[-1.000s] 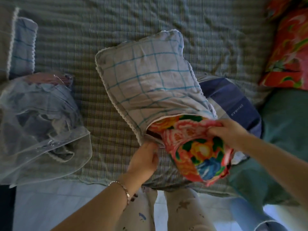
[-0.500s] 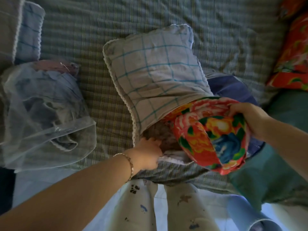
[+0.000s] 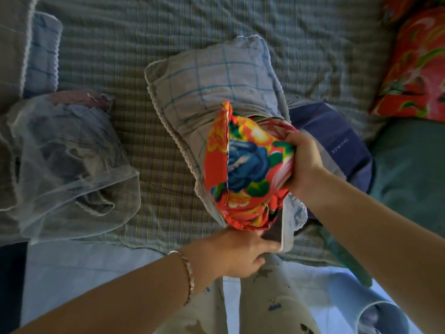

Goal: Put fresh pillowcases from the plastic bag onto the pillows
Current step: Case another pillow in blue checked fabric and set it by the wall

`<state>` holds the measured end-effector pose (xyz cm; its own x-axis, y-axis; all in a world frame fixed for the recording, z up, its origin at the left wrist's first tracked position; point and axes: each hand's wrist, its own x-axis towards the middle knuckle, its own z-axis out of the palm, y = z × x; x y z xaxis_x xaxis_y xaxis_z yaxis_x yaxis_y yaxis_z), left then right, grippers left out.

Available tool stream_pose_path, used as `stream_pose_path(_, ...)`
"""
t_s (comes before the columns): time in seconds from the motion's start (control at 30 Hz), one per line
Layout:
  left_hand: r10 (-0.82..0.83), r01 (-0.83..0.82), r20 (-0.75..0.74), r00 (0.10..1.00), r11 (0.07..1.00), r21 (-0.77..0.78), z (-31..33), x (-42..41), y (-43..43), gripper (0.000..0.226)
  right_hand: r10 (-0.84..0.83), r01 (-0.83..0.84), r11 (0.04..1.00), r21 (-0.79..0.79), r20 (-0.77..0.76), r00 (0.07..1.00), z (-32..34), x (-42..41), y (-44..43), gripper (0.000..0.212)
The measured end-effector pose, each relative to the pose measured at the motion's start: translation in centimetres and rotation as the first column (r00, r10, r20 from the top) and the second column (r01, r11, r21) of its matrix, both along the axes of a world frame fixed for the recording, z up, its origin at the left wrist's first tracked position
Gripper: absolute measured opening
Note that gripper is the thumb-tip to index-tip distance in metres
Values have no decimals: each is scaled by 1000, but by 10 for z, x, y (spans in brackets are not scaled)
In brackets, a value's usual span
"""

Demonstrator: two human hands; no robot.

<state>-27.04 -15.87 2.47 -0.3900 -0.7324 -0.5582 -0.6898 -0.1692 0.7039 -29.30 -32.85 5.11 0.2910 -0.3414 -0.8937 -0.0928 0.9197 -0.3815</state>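
One in progress: floral pillow (image 3: 245,165) partly inside checked pillowcase (image 3: 216,83), near front edge of bed (image 3: 154,165). Right hand (image 3: 304,162) gripped its exposed end; left hand (image 3: 238,254) pinched the case's open hem. Plastic bag (image 3: 67,160), left edge, held more cloth; second floral pillow (image 3: 419,68), right edge, uncovered.

1 wide-angle camera on my head, the only view, looks forward and steeply down over the near edge of the bed (image 3: 168,32). It sits close: my left hand (image 3: 238,254) and right hand (image 3: 303,162) take centre frame at the floral pillow (image 3: 245,165) and checked pillowcase (image 3: 216,80), with my legs (image 3: 272,297) and the floor (image 3: 72,268) along the bottom.
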Motion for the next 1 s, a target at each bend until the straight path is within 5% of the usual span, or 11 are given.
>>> stream_pose_path(0.17,237,-263,-201,950,958,-110,19,-3,-4,27,-85,83,996,24,91,992,-7,-6,2,31)
stream_pose_path(0.3,312,-351,-220,924,921,-171,23,-13,-8,11,-163,162,987,21,153,975,-10,-2,12,38)
stream_pose_path(0.53,472,-512,-264,841,852,-108,27,-15,-22,25,-207,201,977,70,109,972,-16,-9,22,31)
stream_pose_path(0.77,235,-244,-122,964,968,-64,18,-18,-38,33,8,16,976,215,-111,994,-13,-7,30,24)
stream_pose_path(1.0,446,-484,-226,866,862,-153,20,-19,-18,21,-29,56,950,307,-93,995,-18,-27,14,42)
